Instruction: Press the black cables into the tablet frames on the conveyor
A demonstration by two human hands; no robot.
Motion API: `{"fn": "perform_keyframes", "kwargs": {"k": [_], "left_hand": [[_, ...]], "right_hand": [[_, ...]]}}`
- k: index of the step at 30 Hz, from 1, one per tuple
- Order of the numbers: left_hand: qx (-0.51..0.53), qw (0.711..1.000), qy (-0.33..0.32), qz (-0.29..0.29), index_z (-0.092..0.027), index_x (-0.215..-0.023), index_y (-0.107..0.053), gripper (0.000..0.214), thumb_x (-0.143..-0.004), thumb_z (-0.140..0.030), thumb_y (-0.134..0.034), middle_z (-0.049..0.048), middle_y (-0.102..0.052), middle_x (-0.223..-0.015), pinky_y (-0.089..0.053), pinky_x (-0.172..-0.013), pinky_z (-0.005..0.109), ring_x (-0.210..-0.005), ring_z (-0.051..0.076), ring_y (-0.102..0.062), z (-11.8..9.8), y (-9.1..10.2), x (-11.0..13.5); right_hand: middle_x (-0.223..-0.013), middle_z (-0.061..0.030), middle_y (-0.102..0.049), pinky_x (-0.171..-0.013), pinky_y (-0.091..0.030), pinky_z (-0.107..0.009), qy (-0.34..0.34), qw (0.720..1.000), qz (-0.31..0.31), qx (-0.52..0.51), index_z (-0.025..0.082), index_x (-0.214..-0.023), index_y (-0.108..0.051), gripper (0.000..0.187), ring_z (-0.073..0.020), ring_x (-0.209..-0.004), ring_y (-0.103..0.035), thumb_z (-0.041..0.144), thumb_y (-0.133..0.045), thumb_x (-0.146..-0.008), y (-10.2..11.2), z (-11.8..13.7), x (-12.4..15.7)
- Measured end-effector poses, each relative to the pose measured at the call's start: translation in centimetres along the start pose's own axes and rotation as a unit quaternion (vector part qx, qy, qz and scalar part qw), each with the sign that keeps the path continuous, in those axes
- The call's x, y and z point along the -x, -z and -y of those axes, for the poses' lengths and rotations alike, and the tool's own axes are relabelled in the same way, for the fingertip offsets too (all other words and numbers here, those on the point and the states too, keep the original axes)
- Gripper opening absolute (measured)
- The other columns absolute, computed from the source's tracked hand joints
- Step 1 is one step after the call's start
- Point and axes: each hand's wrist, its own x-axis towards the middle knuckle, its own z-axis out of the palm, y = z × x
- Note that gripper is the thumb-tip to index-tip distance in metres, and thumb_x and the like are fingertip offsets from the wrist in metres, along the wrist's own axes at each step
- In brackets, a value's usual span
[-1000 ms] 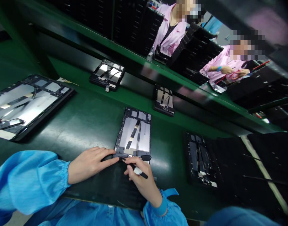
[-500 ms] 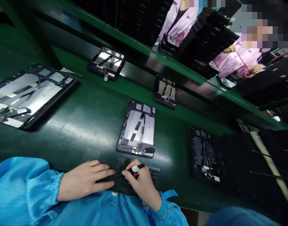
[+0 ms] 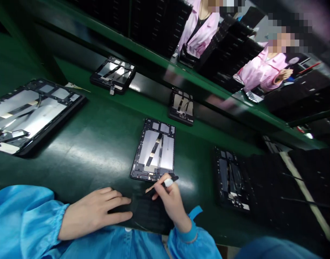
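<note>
My left hand (image 3: 99, 210) lies flat, fingers stretched out, on a black mat (image 3: 147, 216) at the near edge of the green belt. My right hand (image 3: 169, 201) is closed around a thin black tool (image 3: 165, 184) with a white band, its tip pointing down and left at the mat. Just beyond both hands lies an opened tablet frame (image 3: 154, 150) with silver plates and flat ribbon cables. Neither hand touches that frame.
More opened tablet frames lie on the green belt (image 3: 100, 144): a large one (image 3: 27, 115) at the left, two further back (image 3: 112, 75) (image 3: 182, 107), a dark one (image 3: 231, 180) at the right. Two people in pink coats (image 3: 200, 28) (image 3: 262, 73) work across the line behind black tray stacks.
Both hands have pulled back from the near end of the tablet frame to the black mat. The tool now tilts up in my right hand.
</note>
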Motion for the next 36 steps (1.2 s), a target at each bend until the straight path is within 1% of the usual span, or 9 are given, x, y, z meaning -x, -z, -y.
{"fn": "perform_keyframes", "kwargs": {"k": [3,5,8,10,14,21,25,28,36], "left_hand": [[-0.006,1.000,0.008,-0.029,-0.019,-0.123,-0.064,0.034,-0.107,-0.009,-0.036,0.0067,-0.070,-0.118,-0.043,-0.081,0.031,-0.095,0.019,-0.060,1.8,0.4,-1.6],[-0.038,0.997,0.012,-0.059,-0.017,-0.117,-0.064,0.029,-0.108,-0.012,-0.037,0.0062,-0.071,-0.112,-0.044,-0.079,0.031,-0.093,0.019,-0.060,3.2,0.3,-2.5],[-0.079,0.994,0.005,-0.081,-0.017,-0.111,-0.064,0.027,-0.109,-0.017,-0.037,0.0044,-0.072,-0.108,-0.044,-0.079,0.030,-0.092,0.018,-0.061,4.7,-0.4,-3.1],[-0.095,0.992,0.004,-0.084,-0.018,-0.111,-0.065,0.026,-0.108,-0.016,-0.039,0.0038,-0.072,-0.108,-0.045,-0.080,0.029,-0.093,0.018,-0.061,5.1,-0.8,-3.0],[-0.104,0.991,0.006,-0.080,-0.020,-0.111,-0.065,0.023,-0.107,-0.015,-0.043,0.0023,-0.073,-0.110,-0.046,-0.083,0.028,-0.096,0.017,-0.062,5.1,-1.1,-2.6],[-0.089,0.993,0.014,-0.075,-0.020,-0.112,-0.064,0.024,-0.107,-0.015,-0.042,0.0018,-0.073,-0.111,-0.047,-0.081,0.028,-0.095,0.016,-0.062,5.0,-0.8,-2.8],[-0.081,0.993,0.002,-0.084,-0.020,-0.116,-0.063,0.022,-0.106,-0.015,-0.044,0.0042,-0.072,-0.110,-0.047,-0.080,0.029,-0.096,0.017,-0.062,5.2,-0.9,-2.8],[-0.080,0.992,-0.005,-0.093,-0.018,-0.113,-0.062,0.022,-0.108,-0.015,-0.041,0.0041,-0.073,-0.108,-0.047,-0.078,0.030,-0.094,0.018,-0.063,5.2,-0.8,-3.0],[-0.082,0.991,-0.005,-0.102,-0.018,-0.111,-0.062,0.023,-0.109,-0.015,-0.039,0.0046,-0.073,-0.107,-0.046,-0.079,0.031,-0.093,0.018,-0.063,5.0,-0.7,-3.2]], "right_hand": [[-0.063,0.0002,-0.069,-0.046,-0.053,-0.021,-0.003,1.000,0.010,0.001,0.023,-0.078,-0.051,0.045,-0.0172,-0.055,-0.071,0.060,-0.076,-0.080,1.1,2.4,-3.1],[-0.059,0.0013,-0.068,-0.041,-0.051,-0.019,-0.025,0.999,0.036,0.012,0.022,-0.079,-0.051,0.048,-0.0179,-0.053,-0.072,0.062,-0.077,-0.075,1.2,3.5,-4.9],[-0.053,0.0036,-0.065,-0.039,-0.050,-0.018,-0.059,0.995,0.068,0.031,0.022,-0.079,-0.052,0.051,-0.0190,-0.052,-0.073,0.064,-0.078,-0.071,0.7,3.8,-6.6],[-0.051,0.0049,-0.065,-0.038,-0.050,-0.018,-0.075,0.994,0.077,0.034,0.022,-0.080,-0.050,0.053,-0.0193,-0.051,-0.073,0.066,-0.079,-0.068,0.4,3.5,-7.1],[-0.051,0.0051,-0.065,-0.039,-0.052,-0.019,-0.083,0.992,0.085,0.035,0.022,-0.080,-0.050,0.053,-0.0204,-0.052,-0.074,0.065,-0.078,-0.068,0.3,3.0,-7.4],[-0.054,0.0045,-0.067,-0.040,-0.051,-0.018,-0.077,0.992,0.084,0.050,0.022,-0.080,-0.050,0.042,-0.0212,-0.057,-0.076,0.057,-0.075,-0.075,0.2,3.1,-7.2],[-0.056,0.0035,-0.068,-0.041,-0.052,-0.019,-0.075,0.992,0.079,0.056,0.022,-0.080,-0.051,0.041,-0.0211,-0.058,-0.076,0.056,-0.074,-0.076,0.1,3.0,-7.1],[-0.058,0.0024,-0.069,-0.042,-0.052,-0.018,-0.072,0.992,0.076,0.064,0.021,-0.081,-0.052,0.038,-0.0200,-0.057,-0.076,0.054,-0.073,-0.078,0.2,2.9,-7.0],[-0.058,0.0012,-0.069,-0.045,-0.055,-0.020,-0.065,0.992,0.077,0.072,0.020,-0.082,-0.054,0.040,-0.0221,-0.062,-0.077,0.056,-0.073,-0.080,0.2,2.8,-6.9]]}}
